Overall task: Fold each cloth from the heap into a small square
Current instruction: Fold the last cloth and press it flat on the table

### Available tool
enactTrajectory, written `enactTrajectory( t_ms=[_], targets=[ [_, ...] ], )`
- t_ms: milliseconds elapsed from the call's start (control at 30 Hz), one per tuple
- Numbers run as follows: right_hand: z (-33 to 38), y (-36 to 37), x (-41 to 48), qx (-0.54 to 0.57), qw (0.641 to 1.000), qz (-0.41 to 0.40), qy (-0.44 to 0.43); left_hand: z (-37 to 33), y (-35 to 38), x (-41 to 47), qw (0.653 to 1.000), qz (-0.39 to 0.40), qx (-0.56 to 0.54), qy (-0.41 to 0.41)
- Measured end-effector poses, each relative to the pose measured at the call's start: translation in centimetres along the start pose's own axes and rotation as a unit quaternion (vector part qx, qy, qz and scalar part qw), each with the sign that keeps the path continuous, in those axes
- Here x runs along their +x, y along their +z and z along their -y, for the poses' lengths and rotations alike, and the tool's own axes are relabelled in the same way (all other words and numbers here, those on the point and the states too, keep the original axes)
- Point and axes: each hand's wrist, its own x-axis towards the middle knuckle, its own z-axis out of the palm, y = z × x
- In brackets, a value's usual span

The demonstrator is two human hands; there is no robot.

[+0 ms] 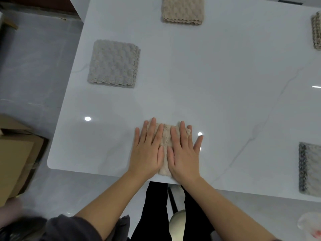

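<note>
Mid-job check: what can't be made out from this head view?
Head view only.
Beige cloth: mostly covered by the left hand and right hand, pressing flat; its squareness is hidden.
Knitted cloth, far right: cut by the frame edge.
Grey-white cloth, near right: cut likewise.
The heap: out of view.

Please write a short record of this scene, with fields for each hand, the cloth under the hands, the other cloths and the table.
left hand: flat, fingers straight, pressing on the beige cloth
right hand: flat beside the left hand, pressing the same cloth
beige cloth: folded small, at the near edge of the table
other cloths: grey square at left; beige square at far side; tan cloth and mottled grey cloth, both cut off by the right edge of the picture
table: white, glossy
</note>
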Motion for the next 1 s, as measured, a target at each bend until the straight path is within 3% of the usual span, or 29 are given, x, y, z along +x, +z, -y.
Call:
enactTrajectory(
  t_ms=[100, 200, 333, 500, 700, 1000],
  targets=[
    [-1.3, -1.0, 0.1, 0.022, 1.000, -0.005, -0.017, 0.8, -0.7, -0.6, 1.000, 0.004, 0.019, 0.019],
    [-3.8, -3.3, 1.9, 0.090, 0.993, -0.013, -0.079, 2.8, -2.1, -2.1, 0.987, 0.002, 0.056, 0.151],
    [-5.9, -5.5, 5.9, 0.054, 0.975, 0.060, -0.205, 4.6, -3.2, -2.9, 0.926, 0.009, 0.094, 0.366],
    [-5.4, -5.3, 9.3, -0.031, 0.932, 0.117, -0.340, 4.1, -1.8, -1.0, 0.843, 0.037, 0.095, 0.528],
    [-3.0, -3.9, 11.4, -0.077, 0.895, 0.129, -0.420, 2.7, -1.0, 1.0, 0.814, 0.054, 0.057, 0.576],
    [-3.1, -2.8, 10.9, -0.101, 0.888, 0.116, -0.433, 3.0, -0.9, 1.3, 0.819, 0.066, 0.056, 0.567]
  ],
)
